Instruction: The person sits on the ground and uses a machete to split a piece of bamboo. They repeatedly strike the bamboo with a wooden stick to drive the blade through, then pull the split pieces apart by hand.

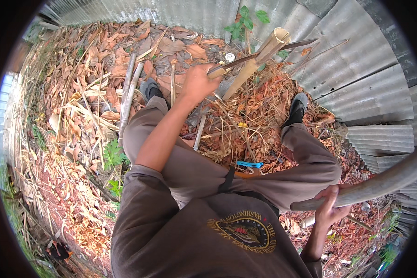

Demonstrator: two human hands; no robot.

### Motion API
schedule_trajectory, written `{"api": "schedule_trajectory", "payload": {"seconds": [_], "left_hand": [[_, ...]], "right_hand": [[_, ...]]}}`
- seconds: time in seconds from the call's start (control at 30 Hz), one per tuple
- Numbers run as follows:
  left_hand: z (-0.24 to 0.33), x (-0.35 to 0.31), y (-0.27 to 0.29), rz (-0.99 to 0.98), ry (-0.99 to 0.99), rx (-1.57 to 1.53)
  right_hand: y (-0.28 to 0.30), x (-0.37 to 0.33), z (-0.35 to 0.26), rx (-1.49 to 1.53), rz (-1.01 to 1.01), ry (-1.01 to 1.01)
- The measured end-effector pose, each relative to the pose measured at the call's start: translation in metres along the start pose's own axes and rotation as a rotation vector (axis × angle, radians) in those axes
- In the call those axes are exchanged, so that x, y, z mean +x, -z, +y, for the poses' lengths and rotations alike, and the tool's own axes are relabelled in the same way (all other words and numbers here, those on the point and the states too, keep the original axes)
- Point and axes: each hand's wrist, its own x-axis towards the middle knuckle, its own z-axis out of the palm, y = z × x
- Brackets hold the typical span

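Observation:
My left hand is closed around the handle of a long-bladed knife. Its dark blade passes through a bamboo pole, and the tip sticks out on the far side. The pole stands tilted, its hollow cut end uppermost and its lower end among dry leaves between my feet. At the right, my right hand grips a thick, curved wooden stick. This stick is raised well apart from the bamboo, and its far end reaches the edge of the picture.
Corrugated metal sheets form a wall ahead and to the right. Dry leaves cover the ground. Two thin poles lie left of my left foot. A blue strip-like object is between my legs. A green plant grows at the left.

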Motion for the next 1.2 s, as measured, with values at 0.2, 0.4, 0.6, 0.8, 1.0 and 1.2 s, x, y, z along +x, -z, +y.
{"api": "schedule_trajectory", "payload": {"seconds": [0.2, 0.4, 0.6, 0.8, 1.0, 1.2], "left_hand": [[0.013, 0.005, -0.002, 0.061, -0.061, 0.15], [0.01, 0.011, -0.006, 0.05, -0.06, 0.158], [0.0, 0.015, -0.002, 0.059, 0.038, 0.041], [0.013, 0.012, -0.006, 0.072, -0.022, 0.208], [0.054, 0.023, 0.025, 0.033, 0.056, 0.522], [0.013, 0.06, 0.06, -0.123, -0.04, 0.53]], "right_hand": [[0.031, -0.052, 0.017, -0.331, -0.429, -0.469], [0.042, 0.009, -0.045, -0.037, 0.063, 0.168], [0.013, -0.026, 0.046, -0.179, -0.089, 0.188], [0.029, -0.043, 0.006, -0.146, -0.219, -0.457], [0.025, -0.007, -0.022, 0.008, 0.0, 0.08], [-0.03, -0.047, 0.049, -0.181, -0.531, -0.382]]}}
